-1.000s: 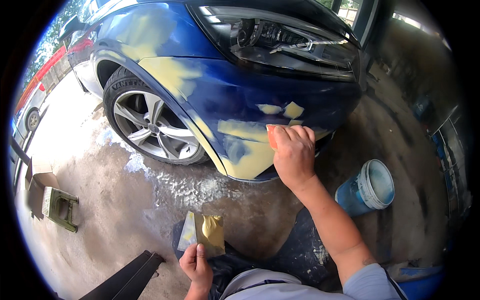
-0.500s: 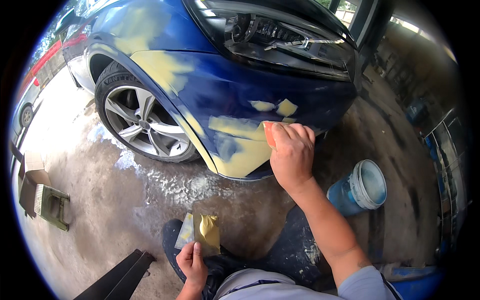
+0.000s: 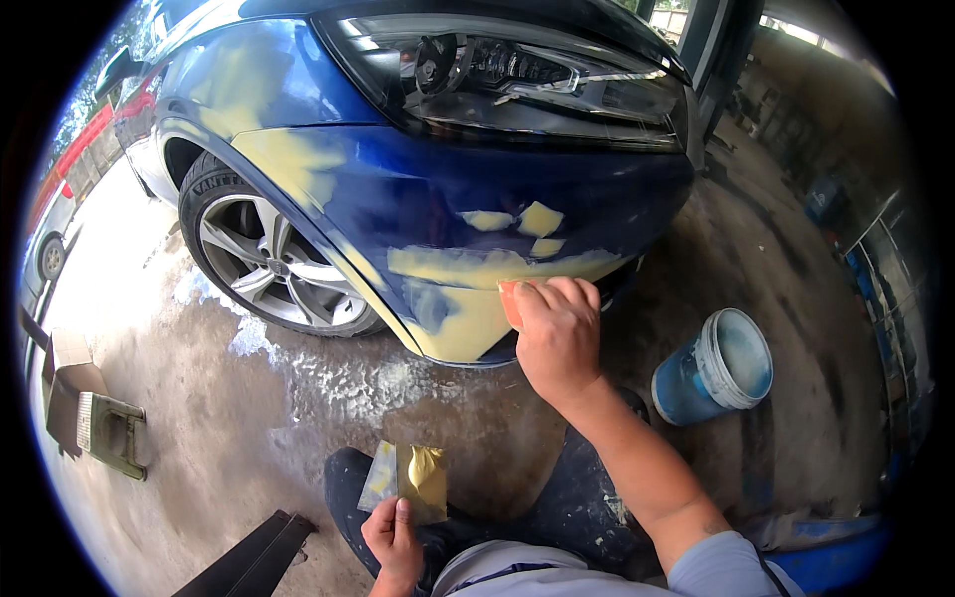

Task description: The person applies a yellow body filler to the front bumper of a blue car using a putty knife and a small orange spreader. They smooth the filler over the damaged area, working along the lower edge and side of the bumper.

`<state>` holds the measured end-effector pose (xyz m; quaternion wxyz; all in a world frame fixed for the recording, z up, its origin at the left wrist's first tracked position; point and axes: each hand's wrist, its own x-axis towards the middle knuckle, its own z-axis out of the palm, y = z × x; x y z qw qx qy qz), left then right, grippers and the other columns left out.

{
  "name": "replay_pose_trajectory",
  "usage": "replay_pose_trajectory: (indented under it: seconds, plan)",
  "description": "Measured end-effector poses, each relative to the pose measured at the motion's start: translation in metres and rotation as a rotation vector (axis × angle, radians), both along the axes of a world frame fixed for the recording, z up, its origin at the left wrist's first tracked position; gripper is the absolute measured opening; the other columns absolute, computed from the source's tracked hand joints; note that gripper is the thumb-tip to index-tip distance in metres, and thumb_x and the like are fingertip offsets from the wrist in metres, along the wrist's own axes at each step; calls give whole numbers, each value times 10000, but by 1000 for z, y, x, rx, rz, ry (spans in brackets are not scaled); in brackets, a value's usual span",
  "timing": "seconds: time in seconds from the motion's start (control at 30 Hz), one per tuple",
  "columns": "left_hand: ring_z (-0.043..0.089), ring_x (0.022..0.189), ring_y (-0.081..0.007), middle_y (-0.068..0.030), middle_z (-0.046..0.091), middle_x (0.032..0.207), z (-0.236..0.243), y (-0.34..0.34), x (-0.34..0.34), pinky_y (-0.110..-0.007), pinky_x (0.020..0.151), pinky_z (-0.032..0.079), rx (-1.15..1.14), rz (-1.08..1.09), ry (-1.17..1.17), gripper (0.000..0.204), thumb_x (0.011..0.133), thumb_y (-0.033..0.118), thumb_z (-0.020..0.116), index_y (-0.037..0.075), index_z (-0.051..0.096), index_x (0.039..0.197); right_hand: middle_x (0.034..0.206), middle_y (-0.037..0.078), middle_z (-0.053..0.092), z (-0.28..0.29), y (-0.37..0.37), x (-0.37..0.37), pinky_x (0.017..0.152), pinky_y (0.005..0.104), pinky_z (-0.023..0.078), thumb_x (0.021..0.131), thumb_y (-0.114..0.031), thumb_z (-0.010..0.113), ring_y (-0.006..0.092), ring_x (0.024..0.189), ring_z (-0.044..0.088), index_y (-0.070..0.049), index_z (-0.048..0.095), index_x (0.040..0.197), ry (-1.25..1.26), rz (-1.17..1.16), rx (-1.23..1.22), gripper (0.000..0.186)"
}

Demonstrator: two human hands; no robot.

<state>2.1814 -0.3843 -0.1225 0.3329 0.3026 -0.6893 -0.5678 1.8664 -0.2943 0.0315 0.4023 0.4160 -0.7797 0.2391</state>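
Under everything, a brown concrete floor (image 3: 219, 398), with whitish stains in the middle. Over the upper part of the view, a dark blue car (image 3: 418, 179), with one front corner very near. At the left of this corner, a wheel (image 3: 274, 254) with silver spokes and black tyre; higher up, a long headlight (image 3: 517, 75). On fender and bumper, several pale yellow patches (image 3: 468, 267), some wide and thin, some small with clear borders. On the floor at the right, a blue bucket (image 3: 696, 383) with a pale rim. At the far left, an opened cardboard box (image 3: 75, 368) and, just beside it, a green stool (image 3: 111, 433). Before the lower bumper, the right hand (image 3: 559, 333), closed around a small orange spreader (image 3: 510, 303); at the yellow patches, with contact of the spreader's edge impossible to tell. Low in the view, the left hand (image 3: 393, 542), with thumb on top, pinching the lower part of two flat plates (image 3: 403, 478), side by side or overlapping, impossible to tell which. On the right one of these plates, a smooth lump of yellow paste (image 3: 426, 476).
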Motion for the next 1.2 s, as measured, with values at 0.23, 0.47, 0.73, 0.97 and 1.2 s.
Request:
replay_pose_trajectory:
  seconds: [0.23, 0.47, 0.73, 0.97, 1.2]
  plan:
    - [450, 642, -59, 3, 546, 672, -10, 3, 0, -244, 577, 360, 60, 5, -26, 222, 1027, 106, 651, -72, 658, 896, 905, 44, 738, 10, -6, -17, 923, 411, 433, 869, -49, 625, 233, 911, 645, -82, 699, 919, -50, 58, 21, 96]
    - [493, 722, -50, 23, 613, 792, -1, 11, -3, -223, 654, 396, 72, -58, -44, 206, 1038, 120, 651, -66, 681, 955, 862, 22, 742, 12, 13, -6, 911, 400, 432, 853, -53, 622, 240, 885, 663, -109, 710, 865, -210, 104, 214, 105]
    - [500, 723, -50, 27, 614, 791, -9, 12, -5, -223, 650, 398, 48, -69, -61, 205, 1037, 125, 654, -62, 681, 956, 904, 37, 746, 20, 12, -30, 911, 413, 436, 880, -57, 623, 239, 922, 663, -77, 692, 884, -76, 79, 70, 72]
    - [519, 738, -52, 19, 636, 812, -5, 22, -14, -221, 672, 405, 149, -70, 5, 235, 1038, 156, 659, -66, 698, 971, 837, 19, 734, 5, 22, -21, 899, 408, 442, 907, -102, 611, 229, 864, 658, -96, 708, 855, -162, 161, 178, 109]
    - [556, 773, -62, 1, 666, 854, 54, 24, -40, -221, 707, 435, 249, -50, 146, 236, 1039, 161, 660, -68, 708, 1016, 881, 62, 734, -9, 58, 36, 870, 412, 473, 769, 58, 668, 265, 882, 674, -49, 719, 977, -312, 320, 5, 240]
